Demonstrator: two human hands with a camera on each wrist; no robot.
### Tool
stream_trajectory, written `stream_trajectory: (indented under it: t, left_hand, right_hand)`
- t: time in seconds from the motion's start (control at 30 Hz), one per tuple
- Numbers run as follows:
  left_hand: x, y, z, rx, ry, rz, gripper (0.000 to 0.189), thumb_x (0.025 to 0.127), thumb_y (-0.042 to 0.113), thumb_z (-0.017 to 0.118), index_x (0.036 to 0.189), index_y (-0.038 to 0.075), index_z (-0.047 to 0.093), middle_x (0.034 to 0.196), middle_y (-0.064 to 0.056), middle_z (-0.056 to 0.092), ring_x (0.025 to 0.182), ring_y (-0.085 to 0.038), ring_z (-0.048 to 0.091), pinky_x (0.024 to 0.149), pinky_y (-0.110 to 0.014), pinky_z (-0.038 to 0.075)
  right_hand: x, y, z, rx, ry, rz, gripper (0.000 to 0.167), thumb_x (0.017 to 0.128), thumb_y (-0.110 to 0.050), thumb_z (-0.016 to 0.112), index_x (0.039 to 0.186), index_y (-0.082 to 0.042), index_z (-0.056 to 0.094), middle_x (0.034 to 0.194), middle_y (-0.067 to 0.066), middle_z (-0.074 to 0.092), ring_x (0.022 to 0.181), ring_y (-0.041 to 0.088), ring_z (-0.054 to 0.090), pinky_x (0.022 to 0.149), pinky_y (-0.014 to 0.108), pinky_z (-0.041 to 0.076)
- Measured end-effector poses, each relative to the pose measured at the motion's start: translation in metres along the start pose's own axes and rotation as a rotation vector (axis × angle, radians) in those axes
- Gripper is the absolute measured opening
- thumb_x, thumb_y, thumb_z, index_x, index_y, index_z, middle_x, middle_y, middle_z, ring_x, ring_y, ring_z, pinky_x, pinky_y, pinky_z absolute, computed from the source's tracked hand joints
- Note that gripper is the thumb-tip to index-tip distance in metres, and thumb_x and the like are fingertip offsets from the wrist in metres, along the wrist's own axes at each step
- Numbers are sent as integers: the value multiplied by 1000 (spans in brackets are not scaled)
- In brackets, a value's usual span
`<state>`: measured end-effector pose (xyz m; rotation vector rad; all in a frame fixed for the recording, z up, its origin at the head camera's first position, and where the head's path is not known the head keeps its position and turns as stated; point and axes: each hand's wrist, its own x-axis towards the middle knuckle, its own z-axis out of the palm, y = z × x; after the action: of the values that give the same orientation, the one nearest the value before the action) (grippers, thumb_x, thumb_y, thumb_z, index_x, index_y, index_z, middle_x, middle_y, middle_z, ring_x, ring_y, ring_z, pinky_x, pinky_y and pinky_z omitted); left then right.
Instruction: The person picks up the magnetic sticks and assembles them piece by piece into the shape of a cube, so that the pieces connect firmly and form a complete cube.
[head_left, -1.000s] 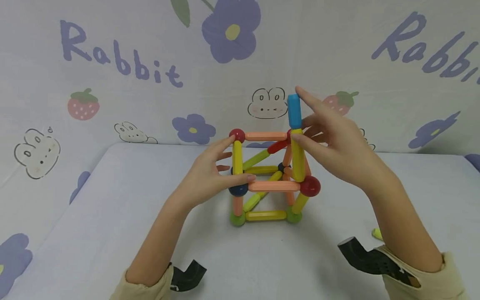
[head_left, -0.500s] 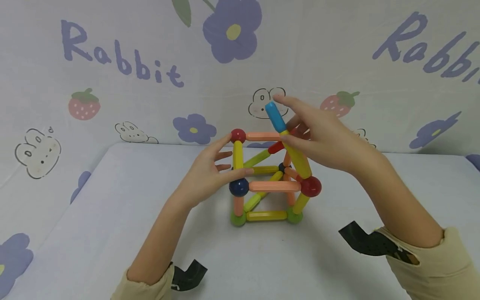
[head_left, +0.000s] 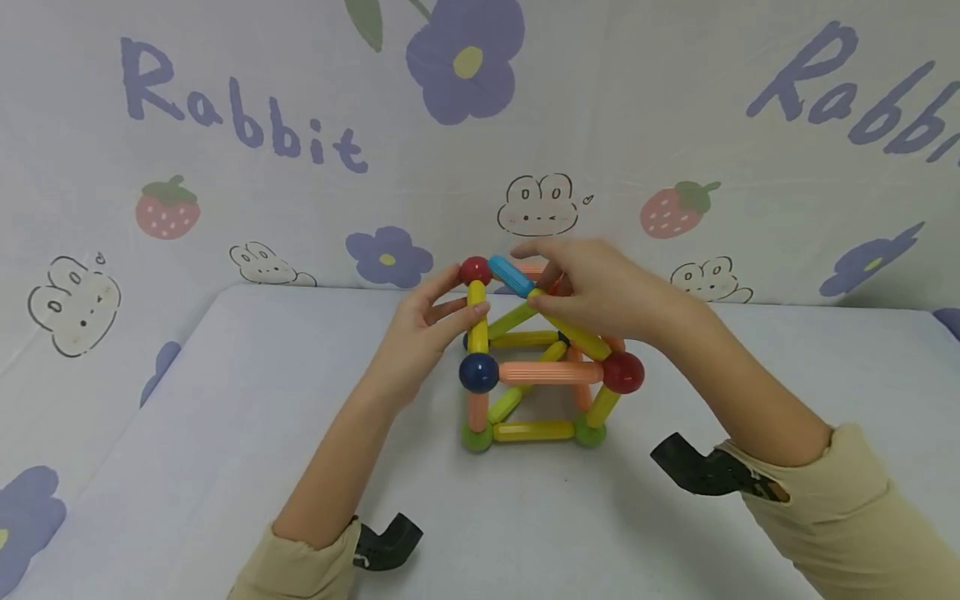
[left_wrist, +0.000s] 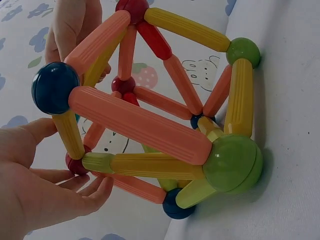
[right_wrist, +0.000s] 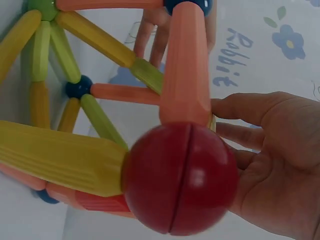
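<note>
A cube-like frame of magnetic sticks and coloured balls stands on the table in the head view. My left hand grips its top left side, thumb on a yellow stick and index finger at the far red ball. My right hand pinches a yellow magnetic stick joined end to end with a blue magnetic stick. This pair slants across the frame's top from the near right red ball. Its blue tip lies close to the far red ball; whether they touch I cannot tell.
A white cloth covers the table, and a printed rabbit-and-flower cloth hangs behind. Black wrist mounts stick out from both sleeves. Diagonal sticks brace the frame's sides in the right wrist view.
My right hand has swung the yellow-and-blue pair from upright down to the left across the frame's top. My left thumb has moved up from the near blue ball onto the yellow stick.
</note>
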<state>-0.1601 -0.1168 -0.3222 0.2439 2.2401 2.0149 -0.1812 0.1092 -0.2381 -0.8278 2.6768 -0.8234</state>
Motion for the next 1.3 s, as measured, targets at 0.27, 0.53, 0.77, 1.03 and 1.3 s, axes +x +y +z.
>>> stream_trajectory:
  t: [0.27, 0.53, 0.77, 1.03, 1.3]
  left_hand:
    - [0, -1, 2, -14, 5, 6, 67, 105, 19, 65, 165, 12, 36, 169, -5, 36, 151, -30, 43, 122, -54, 40]
    - [1, -1, 2, -8, 15, -5, 66, 105, 20, 65, 164, 13, 38, 168, -5, 37, 150, -29, 43, 122, -54, 40]
    - [-3, 3, -1, -4, 19, -31, 70, 105, 20, 66, 166, 11, 33, 170, -5, 35, 152, -29, 42, 122, -51, 40]
    - [-19, 5, -24, 49, 53, -89, 70, 105, 26, 66, 166, 18, 33, 170, 1, 36, 152, -24, 43, 124, -55, 35]
    - [-57, -8, -58, 123, 56, -103, 64, 106, 24, 64, 164, 13, 38, 168, -3, 39, 151, -29, 44, 126, -55, 32]
  right_hand:
    - [4, -2, 10, -4, -17, 33, 51, 100, -6, 68, 150, -8, 55, 113, 16, 74, 102, 29, 71, 87, 44, 63]
    - [5, -2, 12, -15, -17, 54, 52, 101, -8, 68, 151, -9, 54, 116, 15, 75, 102, 29, 71, 85, 42, 63]
    - [-9, 6, 4, -8, 20, 41, 56, 101, -15, 70, 153, -8, 51, 123, 18, 73, 106, 32, 71, 87, 47, 64]
    - [-50, 25, -3, 1, 157, 15, 53, 102, -15, 70, 152, -10, 53, 122, 12, 72, 108, 30, 70, 89, 51, 63]
    - [-104, 59, 1, -95, 347, -8, 58, 96, -8, 78, 150, -13, 57, 117, 9, 76, 98, 15, 71, 87, 14, 56]
